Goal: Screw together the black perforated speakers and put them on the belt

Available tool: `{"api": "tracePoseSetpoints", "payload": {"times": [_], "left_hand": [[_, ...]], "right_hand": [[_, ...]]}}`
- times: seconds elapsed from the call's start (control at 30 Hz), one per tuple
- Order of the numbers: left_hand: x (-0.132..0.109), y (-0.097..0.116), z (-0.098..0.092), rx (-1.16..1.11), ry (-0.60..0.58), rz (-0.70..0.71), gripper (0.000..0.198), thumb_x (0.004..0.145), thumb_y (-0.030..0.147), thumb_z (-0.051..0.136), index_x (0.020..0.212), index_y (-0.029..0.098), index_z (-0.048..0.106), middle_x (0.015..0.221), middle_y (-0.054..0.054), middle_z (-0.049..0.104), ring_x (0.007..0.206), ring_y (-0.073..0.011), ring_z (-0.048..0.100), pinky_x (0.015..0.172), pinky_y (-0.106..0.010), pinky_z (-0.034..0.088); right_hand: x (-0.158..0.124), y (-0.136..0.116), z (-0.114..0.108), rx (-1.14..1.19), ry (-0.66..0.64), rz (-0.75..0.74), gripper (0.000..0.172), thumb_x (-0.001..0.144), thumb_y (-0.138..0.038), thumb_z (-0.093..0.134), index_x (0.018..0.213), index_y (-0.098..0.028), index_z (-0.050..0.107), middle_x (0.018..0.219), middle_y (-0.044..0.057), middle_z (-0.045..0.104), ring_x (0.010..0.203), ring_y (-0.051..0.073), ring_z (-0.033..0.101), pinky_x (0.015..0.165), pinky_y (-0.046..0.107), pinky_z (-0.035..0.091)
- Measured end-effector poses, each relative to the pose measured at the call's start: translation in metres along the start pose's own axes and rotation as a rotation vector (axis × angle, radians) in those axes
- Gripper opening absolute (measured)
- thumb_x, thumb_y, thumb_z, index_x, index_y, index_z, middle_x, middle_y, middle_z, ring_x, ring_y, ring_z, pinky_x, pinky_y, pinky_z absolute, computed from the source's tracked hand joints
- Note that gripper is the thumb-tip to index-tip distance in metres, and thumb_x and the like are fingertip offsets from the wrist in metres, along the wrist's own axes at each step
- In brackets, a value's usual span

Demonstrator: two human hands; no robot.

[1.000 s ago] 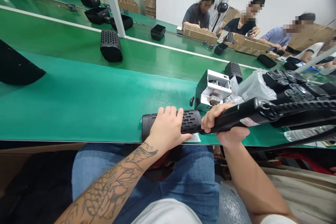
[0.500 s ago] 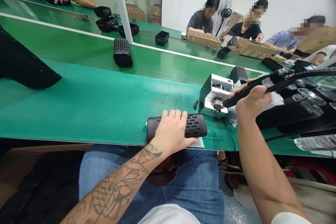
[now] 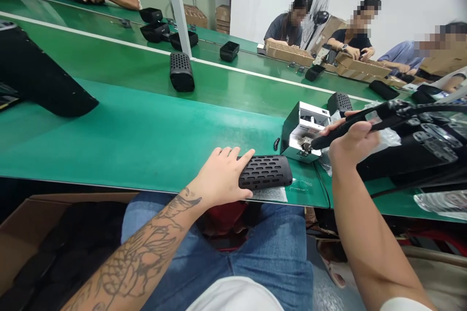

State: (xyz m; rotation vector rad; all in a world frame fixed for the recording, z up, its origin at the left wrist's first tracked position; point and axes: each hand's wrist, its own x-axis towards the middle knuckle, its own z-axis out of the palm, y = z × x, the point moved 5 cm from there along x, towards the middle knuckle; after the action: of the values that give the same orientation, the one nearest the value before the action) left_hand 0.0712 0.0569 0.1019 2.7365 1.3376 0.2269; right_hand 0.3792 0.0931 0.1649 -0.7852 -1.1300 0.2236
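My left hand (image 3: pixel 222 175) lies over the left end of a black slotted housing (image 3: pixel 268 171), fingers on the far side and thumb at the near edge. That end is hidden under my palm. Near the bench edge, the housing rests partly over a clear plastic sheet (image 3: pixel 272 194). In my right hand (image 3: pixel 352 140) is a black electric screwdriver (image 3: pixel 337 132), held slanting. Its tip is at the metal outlet of a small black-and-white screw feeder (image 3: pixel 305 132); whether they touch I cannot tell. A small dark piece (image 3: pixel 276 144) lies left of the feeder.
A long black cover (image 3: pixel 47 73) lies at left on the green bench (image 3: pixel 146 141). Beyond, a perforated black housing (image 3: pixel 181 72) stands on the belt by a white post (image 3: pixel 177 5). Black equipment (image 3: pixel 412 148) crowds the right. Several people work across the belt.
My left hand has shifted left along the housing, from its middle to its left end, uncovering more slots. The view has shifted slightly. My right hand stays at the feeder with the screwdriver.
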Motion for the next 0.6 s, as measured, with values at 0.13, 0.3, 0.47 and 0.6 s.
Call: {"api": "tracePoseSetpoints", "payload": {"times": [0.13, 0.3, 0.47, 0.6], "left_hand": [[-0.003, -0.003, 0.006, -0.038, -0.002, -0.029, 0.105, 0.071, 0.066, 0.08, 0.16, 0.027, 0.042, 0.126, -0.013, 0.067, 0.11, -0.0338, 0.062, 0.094, -0.044, 0.044], [-0.002, -0.003, 0.007, -0.046, 0.018, -0.029, 0.104, 0.068, 0.068, 0.08, 0.157, 0.027, 0.045, 0.123, -0.012, 0.067, 0.107, -0.0339, 0.061, 0.09, -0.044, 0.044], [-0.003, -0.003, 0.007, -0.048, 0.011, -0.031, 0.103, 0.069, 0.069, 0.078, 0.157, 0.026, 0.045, 0.123, -0.013, 0.066, 0.107, -0.0339, 0.061, 0.09, -0.045, 0.044], [-0.004, -0.003, 0.007, -0.043, 0.004, -0.038, 0.104, 0.07, 0.07, 0.077, 0.158, 0.027, 0.044, 0.123, -0.013, 0.065, 0.108, -0.0342, 0.06, 0.09, -0.045, 0.044]], "right_hand": [[-0.001, 0.009, 0.003, -0.066, 0.004, 0.042, 0.046, 0.091, -0.07, 0.062, 0.088, -0.023, 0.063, 0.056, -0.003, 0.059, 0.044, 0.017, 0.056, 0.046, 0.032, 0.046], [-0.008, -0.006, 0.007, -0.057, 0.008, 0.108, 0.044, 0.091, -0.066, 0.06, 0.089, -0.022, 0.067, 0.056, 0.0, 0.059, 0.044, 0.02, 0.058, 0.045, 0.034, 0.048], [-0.019, -0.06, 0.024, 0.036, 0.083, 0.143, 0.064, 0.085, -0.082, 0.055, 0.09, -0.02, 0.07, 0.052, 0.0, 0.056, 0.039, 0.021, 0.055, 0.039, 0.036, 0.046], [-0.045, -0.1, 0.061, 0.31, -0.314, 0.344, 0.074, 0.078, -0.092, 0.053, 0.099, -0.024, 0.074, 0.059, 0.004, 0.064, 0.044, 0.025, 0.06, 0.045, 0.042, 0.053]]}}
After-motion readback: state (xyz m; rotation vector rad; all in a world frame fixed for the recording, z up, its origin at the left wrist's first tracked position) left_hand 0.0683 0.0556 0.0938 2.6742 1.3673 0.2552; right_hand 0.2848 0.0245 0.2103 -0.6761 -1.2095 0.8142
